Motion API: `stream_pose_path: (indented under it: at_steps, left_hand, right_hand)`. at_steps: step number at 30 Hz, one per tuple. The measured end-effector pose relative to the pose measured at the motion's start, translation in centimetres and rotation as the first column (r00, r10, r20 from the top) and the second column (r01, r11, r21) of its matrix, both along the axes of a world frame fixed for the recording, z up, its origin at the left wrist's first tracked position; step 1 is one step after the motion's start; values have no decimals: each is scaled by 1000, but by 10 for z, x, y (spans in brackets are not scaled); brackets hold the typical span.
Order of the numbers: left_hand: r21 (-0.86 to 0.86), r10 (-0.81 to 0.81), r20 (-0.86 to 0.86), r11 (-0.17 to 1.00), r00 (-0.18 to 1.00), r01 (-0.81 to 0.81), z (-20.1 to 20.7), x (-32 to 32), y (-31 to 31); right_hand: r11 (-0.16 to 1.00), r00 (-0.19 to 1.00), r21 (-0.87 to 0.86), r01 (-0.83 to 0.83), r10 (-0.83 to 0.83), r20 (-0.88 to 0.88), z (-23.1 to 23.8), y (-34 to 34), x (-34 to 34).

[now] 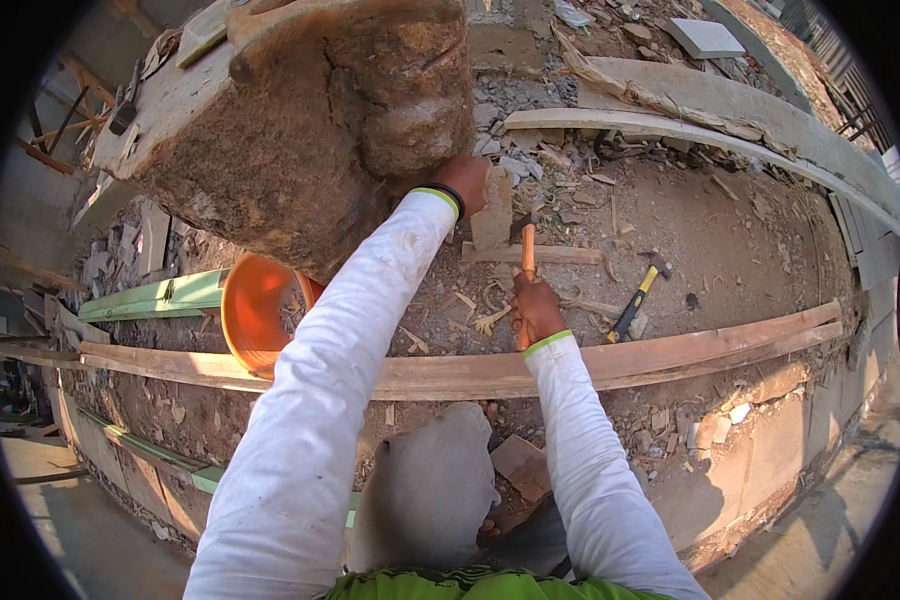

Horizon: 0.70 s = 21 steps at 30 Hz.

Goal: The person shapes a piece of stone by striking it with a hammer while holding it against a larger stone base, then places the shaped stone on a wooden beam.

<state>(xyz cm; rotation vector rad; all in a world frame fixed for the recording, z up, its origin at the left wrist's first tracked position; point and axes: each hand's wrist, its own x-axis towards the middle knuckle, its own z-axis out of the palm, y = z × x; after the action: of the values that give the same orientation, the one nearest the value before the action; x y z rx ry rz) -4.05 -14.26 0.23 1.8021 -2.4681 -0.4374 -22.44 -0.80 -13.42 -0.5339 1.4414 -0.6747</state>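
My left hand (465, 183) is closed on the upper part of a short greyish-tan block (492, 212), which stands upright just right of a big brown boulder-like mass (300, 130). The fingertips are partly hidden. Beside the block, my right hand (537, 306) grips the orange wooden handle of a tool with a dark metal head (527, 250). That head is close to the block's right side; whether it is a hammer or a hatchet is unclear. A short wood strip (560, 255) lies at the block's foot.
A yellow-and-black claw hammer (638, 300) lies on the dirt at right. Long planks (670, 357) cross in front of me, with an orange bucket (255, 315) against them at left. Green-painted boards (160, 298) lie beyond it. Wood chips and rubble litter the ground.
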Motion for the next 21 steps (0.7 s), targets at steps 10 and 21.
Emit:
stream_pose_path:
  at_steps: [10,21]
  left_hand:
    - [-14,2,5,1000,1000,-2,13,-21,-6]
    - [23,-9,-58,1000,998,10,-7,-9,-16]
  right_hand:
    - [670,977,-713,209,-175,121,165,-25,-32]
    - [992,982,112,-49,27,190,11,-12,-40]
